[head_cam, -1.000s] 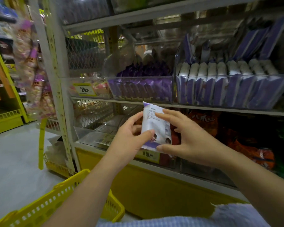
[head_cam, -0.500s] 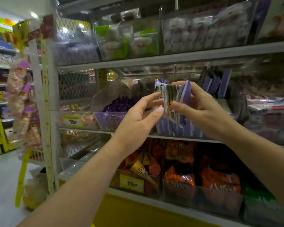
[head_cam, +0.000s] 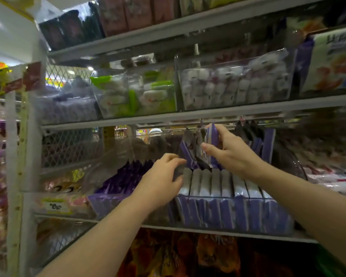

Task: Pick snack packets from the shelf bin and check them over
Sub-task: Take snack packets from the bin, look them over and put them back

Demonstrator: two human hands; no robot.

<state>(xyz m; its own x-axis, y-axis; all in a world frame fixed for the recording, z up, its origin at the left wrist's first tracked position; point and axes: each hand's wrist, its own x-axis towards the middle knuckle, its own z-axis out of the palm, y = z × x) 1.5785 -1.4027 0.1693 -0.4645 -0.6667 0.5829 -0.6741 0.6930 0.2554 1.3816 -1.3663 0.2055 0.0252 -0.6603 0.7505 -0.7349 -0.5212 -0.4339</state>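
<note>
A clear shelf bin [head_cam: 238, 214] on the middle shelf holds a tight upright row of purple-and-white snack packets [head_cam: 216, 182]. My right hand [head_cam: 230, 154] pinches one such packet [head_cam: 209, 136] upright just above the back of the row, under the shelf board overhead. My left hand [head_cam: 162, 178] is at the bin's left end, fingers curled against the leftmost packets. Whether it grips one is unclear.
A neighbouring clear bin of darker purple packets [head_cam: 118, 184] stands to the left. The shelf above [head_cam: 188, 114] carries bins of green-white [head_cam: 136, 94] and white packs [head_cam: 234, 84]. Orange bags [head_cam: 208, 254] fill the shelf below. A white shelf upright [head_cam: 12, 156] stands far left.
Both hands rose from chest height to the bin. My left hand let go of the packet and dropped to the bin's left end. My right hand carried the packet over the row.
</note>
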